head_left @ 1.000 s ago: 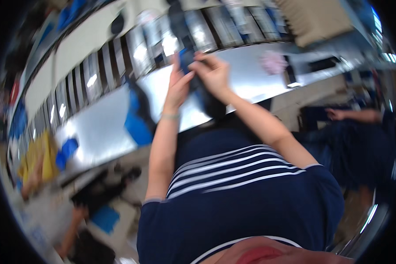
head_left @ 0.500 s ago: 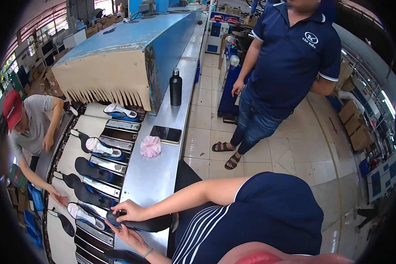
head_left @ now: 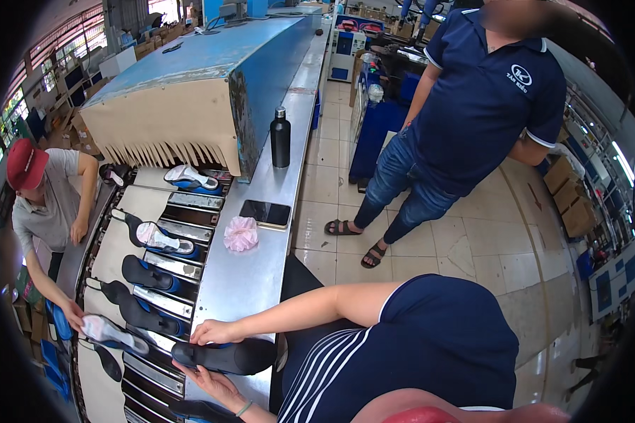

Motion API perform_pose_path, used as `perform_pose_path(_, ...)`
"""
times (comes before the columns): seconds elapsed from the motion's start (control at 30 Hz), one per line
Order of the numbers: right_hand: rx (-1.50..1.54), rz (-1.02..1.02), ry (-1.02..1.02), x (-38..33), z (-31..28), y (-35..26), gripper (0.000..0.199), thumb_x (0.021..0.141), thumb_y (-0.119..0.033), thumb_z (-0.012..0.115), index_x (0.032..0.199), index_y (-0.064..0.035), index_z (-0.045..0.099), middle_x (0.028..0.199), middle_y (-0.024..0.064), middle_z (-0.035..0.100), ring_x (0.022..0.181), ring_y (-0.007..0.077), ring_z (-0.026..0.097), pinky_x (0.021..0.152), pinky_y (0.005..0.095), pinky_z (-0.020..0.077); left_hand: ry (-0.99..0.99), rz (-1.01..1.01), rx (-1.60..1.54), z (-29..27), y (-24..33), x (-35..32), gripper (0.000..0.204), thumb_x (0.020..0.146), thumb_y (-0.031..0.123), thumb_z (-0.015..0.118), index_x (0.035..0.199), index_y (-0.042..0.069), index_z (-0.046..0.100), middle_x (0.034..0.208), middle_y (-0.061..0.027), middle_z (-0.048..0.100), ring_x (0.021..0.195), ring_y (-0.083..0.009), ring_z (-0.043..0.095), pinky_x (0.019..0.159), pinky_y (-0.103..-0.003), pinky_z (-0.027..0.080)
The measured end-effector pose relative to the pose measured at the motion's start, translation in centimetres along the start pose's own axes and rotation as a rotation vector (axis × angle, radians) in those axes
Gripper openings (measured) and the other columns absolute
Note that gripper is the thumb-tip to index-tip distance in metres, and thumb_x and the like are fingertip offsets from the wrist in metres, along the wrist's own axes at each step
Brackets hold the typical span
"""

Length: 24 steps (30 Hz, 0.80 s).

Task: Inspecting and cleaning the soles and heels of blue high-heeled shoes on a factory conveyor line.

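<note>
We hold one sole [head_left: 236, 357] over the ledge [head_left: 236, 285].
Our left hand [head_left: 215, 385] grasps its near edge, fingers extended; our right hand [head_left: 215, 332] grips the far edge with bent fingers, probably to steady it from both sides. We cannot tell whether it touches metal.

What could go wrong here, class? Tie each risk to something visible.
The dark shoe piece might slip: the left hand and right hand both meet it toward one end. The phone, near the outer edge of the metal ledge, could get knocked off. The upright black bottle could tip if bumped.
</note>
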State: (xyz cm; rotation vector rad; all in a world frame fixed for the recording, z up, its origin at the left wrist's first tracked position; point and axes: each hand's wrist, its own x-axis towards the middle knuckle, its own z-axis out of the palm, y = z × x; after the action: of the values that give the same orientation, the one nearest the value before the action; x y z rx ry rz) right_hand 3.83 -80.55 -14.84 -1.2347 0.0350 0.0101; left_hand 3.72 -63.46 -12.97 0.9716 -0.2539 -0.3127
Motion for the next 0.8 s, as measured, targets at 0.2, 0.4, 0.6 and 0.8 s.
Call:
perform_pose_path(0.2,0.122,0.290,-0.237,-1.6,-1.5,-0.9,0.032,0.093,-0.016,0.056,0.122,-0.0080,0.067,0.115,-0.0020,0.065,0.107,0.0123,0.053,0.096,0.0304,0.0420,0.018,-0.056,-0.053,0.4,0.4,-1.7,0.066,0.098,0.015,0.052,0.154,0.011,0.017,0.147,-0.0140,0.040,0.133,-0.0256,0.041,0.113,-0.040,0.028)
perform_pose_path(0.4,0.411,0.361,-0.247,-3.3,-2.4,-2.7,0.052,0.099,-0.010,0.050,0.148,-0.0090,0.035,0.137,0.0160,0.051,0.121,0.0231,0.055,0.102,0.0352,0.0449,0.069,-0.047,-0.169,1.9,-0.9,-0.3,0.053,0.102,0.016,0.046,0.151,0.011,0.028,0.153,-0.0056,0.034,0.139,-0.0211,0.034,0.116,-0.038,0.026)
perform_pose_path(0.6,0.328,0.352,-0.161,-3.9,0.2,-3.1,0.046,0.095,-0.004,0.056,0.140,-0.0072,0.048,0.136,0.0127,0.050,0.115,0.0179,0.057,0.094,0.0282,0.0492,0.171,-0.124,-0.257,0.1,-0.4,-1.6,0.053,0.102,0.020,0.047,0.151,0.016,0.028,0.145,-0.0070,0.044,0.130,-0.0230,0.047,0.110,-0.039,0.039)
perform_pose_path(0.8,0.231,0.344,-0.079,-3.6,0.4,-1.6,0.046,0.090,-0.011,0.067,0.134,-0.0126,0.055,0.124,0.0095,0.051,0.111,0.0167,0.056,0.091,0.0271,0.0498,0.226,-0.164,-0.442,-1.8,-2.1,-2.2,0.053,0.100,0.011,0.044,0.150,0.015,0.029,0.143,-0.0079,0.046,0.128,-0.0249,0.049,0.110,-0.041,0.040)
